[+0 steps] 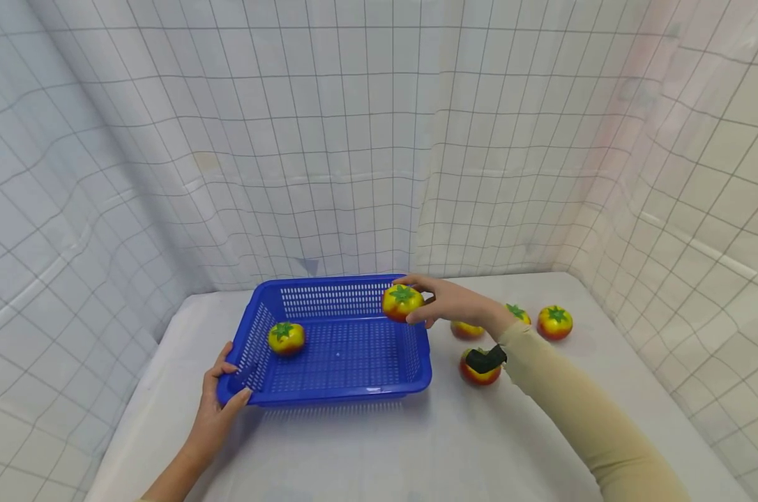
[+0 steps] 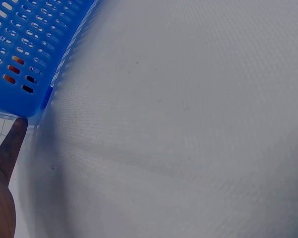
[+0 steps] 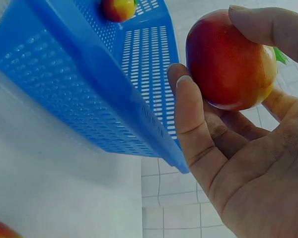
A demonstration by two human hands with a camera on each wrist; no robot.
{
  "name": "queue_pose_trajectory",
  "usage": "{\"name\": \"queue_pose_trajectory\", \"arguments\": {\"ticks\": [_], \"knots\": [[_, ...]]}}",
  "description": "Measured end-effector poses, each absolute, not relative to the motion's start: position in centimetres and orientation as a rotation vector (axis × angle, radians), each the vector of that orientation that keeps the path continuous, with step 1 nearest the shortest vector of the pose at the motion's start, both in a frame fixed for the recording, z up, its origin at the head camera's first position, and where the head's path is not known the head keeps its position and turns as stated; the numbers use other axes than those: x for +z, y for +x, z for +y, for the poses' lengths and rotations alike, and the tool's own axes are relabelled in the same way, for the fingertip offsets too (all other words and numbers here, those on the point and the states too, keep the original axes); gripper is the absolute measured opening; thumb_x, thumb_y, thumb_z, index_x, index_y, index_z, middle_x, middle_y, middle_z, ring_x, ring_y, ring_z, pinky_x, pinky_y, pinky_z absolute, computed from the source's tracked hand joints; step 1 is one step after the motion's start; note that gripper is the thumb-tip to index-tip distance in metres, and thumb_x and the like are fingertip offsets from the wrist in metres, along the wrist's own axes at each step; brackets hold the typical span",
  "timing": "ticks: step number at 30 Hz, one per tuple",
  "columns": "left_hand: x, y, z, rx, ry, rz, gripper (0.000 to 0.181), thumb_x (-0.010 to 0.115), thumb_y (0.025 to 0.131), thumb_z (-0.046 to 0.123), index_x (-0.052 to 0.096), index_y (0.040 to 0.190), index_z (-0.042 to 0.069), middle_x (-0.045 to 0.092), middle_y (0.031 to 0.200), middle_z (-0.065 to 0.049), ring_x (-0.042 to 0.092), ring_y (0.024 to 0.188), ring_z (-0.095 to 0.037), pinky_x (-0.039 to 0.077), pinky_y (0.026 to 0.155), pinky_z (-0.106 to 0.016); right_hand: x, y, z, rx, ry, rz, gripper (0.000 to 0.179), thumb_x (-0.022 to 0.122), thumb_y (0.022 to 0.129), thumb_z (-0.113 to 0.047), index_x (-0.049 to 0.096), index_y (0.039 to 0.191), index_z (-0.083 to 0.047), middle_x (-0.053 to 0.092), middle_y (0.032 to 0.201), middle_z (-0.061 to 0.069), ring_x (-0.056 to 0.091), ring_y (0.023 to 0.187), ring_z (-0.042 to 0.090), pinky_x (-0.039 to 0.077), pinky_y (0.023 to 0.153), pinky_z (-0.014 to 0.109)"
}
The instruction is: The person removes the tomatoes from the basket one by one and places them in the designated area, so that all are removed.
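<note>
One tomato [image 1: 286, 337] sits in our basket [image 1: 347, 390]; right hand [image 1: 454, 307] grips a second tomato [image 1: 402, 302] over its rim, left hand [image 1: 218, 401] clasps the corner. Four tomatoes [image 1: 555, 322] wait on the desk [image 1: 416, 446].

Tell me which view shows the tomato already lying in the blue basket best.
The head view: the tomato lies whole and unobstructed on the floor of the blue basket, near its left wall. The right wrist view catches only part of it at the top edge. The left wrist view shows just coloured specks through the slots.
</note>
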State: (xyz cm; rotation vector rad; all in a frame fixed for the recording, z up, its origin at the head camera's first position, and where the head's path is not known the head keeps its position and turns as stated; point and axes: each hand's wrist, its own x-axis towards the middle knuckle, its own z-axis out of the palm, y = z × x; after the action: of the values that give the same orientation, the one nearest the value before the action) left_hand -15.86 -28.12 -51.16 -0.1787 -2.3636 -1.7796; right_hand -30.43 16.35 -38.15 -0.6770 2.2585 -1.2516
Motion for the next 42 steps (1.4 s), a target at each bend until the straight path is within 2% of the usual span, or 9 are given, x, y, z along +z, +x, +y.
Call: {"name": "queue_pose_trajectory", "arguments": {"ticks": [8, 15, 17, 21, 24, 28, 33, 38, 42], "knots": [[-51.2, -15.9, -28.1, -1.772, -0.175, -2.368, 0.042, 0.054, 0.104, 0.009, 0.023, 0.131, 0.01, 0.001, 0.171, 0.006, 0.0, 0.151, -0.049, 0.033, 0.093, -0.005, -38.2, -29.9, 18.4, -1.23, -0.593, 2.312, 0.078, 0.081, 0.084, -0.045, 0.042, 0.151, -0.04, 0.042, 0.15, 0.008, 0.066, 0.103, 0.031, 0.056, 0.086, 0.042], [-51.3, -15.9, -28.0, -1.769, -0.171, -2.366, 0.041, 0.054, 0.104, 0.009, 0.023, 0.131, 0.01, 0.001, 0.171, 0.007, 0.0, 0.151, -0.049, 0.033, 0.094, -0.005, -38.8, -29.5, 20.6, -1.256, -0.479, 2.335, 0.077, 0.083, 0.081, -0.049, 0.044, 0.147, -0.05, 0.036, 0.153, 0.003, 0.062, 0.113, 0.031, 0.043, 0.103, 0.056], [-51.3, -15.9, -28.0, -1.773, -0.182, -2.352, 0.04, 0.053, 0.104, 0.008, 0.024, 0.13, 0.01, 0.001, 0.171, 0.005, -0.001, 0.151, -0.048, 0.033, 0.094, -0.005, -38.9, -29.4, 21.1, -1.27, -0.475, 2.33, 0.076, 0.083, 0.081, -0.045, 0.044, 0.146, -0.05, 0.035, 0.154, 0.005, 0.059, 0.117, 0.03, 0.043, 0.104, 0.056], [-51.4, -15.9, -28.0, -1.778, -0.201, -2.327, 0.038, 0.052, 0.103, 0.005, 0.025, 0.13, 0.009, 0.002, 0.172, 0.002, -0.001, 0.152, -0.046, 0.034, 0.095, -0.004, -39.3, -29.3, 22.3, -1.311, -0.498, 2.278, 0.078, 0.081, 0.084, -0.038, 0.042, 0.151, -0.041, 0.032, 0.157, 0.012, 0.057, 0.122, 0.034, 0.045, 0.103, 0.055], [-51.4, -15.9, -28.0, -1.777, -0.206, -2.326, 0.039, 0.052, 0.103, 0.006, 0.025, 0.13, 0.01, 0.002, 0.172, 0.002, 0.0, 0.152, -0.046, 0.034, 0.094, -0.004, -39.4, -29.1, 23.4, -1.306, -0.523, 2.278, 0.077, 0.079, 0.086, -0.036, 0.04, 0.153, -0.035, 0.032, 0.157, 0.015, 0.051, 0.129, 0.036, 0.039, 0.107, 0.06], [-51.4, -16.0, -28.1, -1.779, -0.21, -2.329, 0.039, 0.053, 0.103, 0.007, 0.024, 0.13, 0.009, 0.002, 0.172, 0.002, 0.001, 0.152, -0.047, 0.035, 0.094, -0.004, -39.7, -28.8, 24.9, -1.274, -0.516, 2.317, 0.074, 0.08, 0.085, -0.037, 0.043, 0.15, -0.036, 0.037, 0.155, 0.015, 0.044, 0.135, 0.035, 0.033, 0.109, 0.064], [-51.3, -15.9, -28.1, -1.78, -0.206, -2.34, 0.04, 0.053, 0.103, 0.007, 0.024, 0.131, 0.01, 0.0, 0.172, 0.004, -0.001, 0.151, -0.049, 0.035, 0.093, -0.004, -40.3, -28.3, 26.5, -1.285, -0.456, 2.297, 0.072, 0.081, 0.085, -0.035, 0.045, 0.147, -0.04, 0.034, 0.156, 0.013, 0.054, 0.123, 0.035, 0.041, 0.102, 0.059], [-51.4, -16.0, -28.1, -1.785, -0.201, -2.342, 0.04, 0.053, 0.103, 0.006, 0.023, 0.131, 0.009, 0.0, 0.172, 0.004, -0.002, 0.152, -0.048, 0.034, 0.093, -0.005, -40.7, -27.9, 28.0, -1.327, -0.435, 2.278, 0.071, 0.08, 0.087, -0.032, 0.043, 0.148, -0.037, 0.033, 0.154, 0.015, 0.062, 0.109, 0.039, 0.047, 0.095, 0.053], [-51.3, -15.9, -28.1, -1.795, -0.193, -2.338, 0.04, 0.053, 0.103, 0.007, 0.024, 0.131, 0.009, 0.0, 0.172, 0.004, -0.002, 0.152, -0.048, 0.035, 0.093, -0.005, -41.1, -27.6, 29.3, -1.359, -0.441, 2.28, 0.071, 0.079, 0.089, -0.03, 0.042, 0.149, -0.033, 0.035, 0.152, 0.017, 0.059, 0.113, 0.035, 0.049, 0.094, 0.047]]}}
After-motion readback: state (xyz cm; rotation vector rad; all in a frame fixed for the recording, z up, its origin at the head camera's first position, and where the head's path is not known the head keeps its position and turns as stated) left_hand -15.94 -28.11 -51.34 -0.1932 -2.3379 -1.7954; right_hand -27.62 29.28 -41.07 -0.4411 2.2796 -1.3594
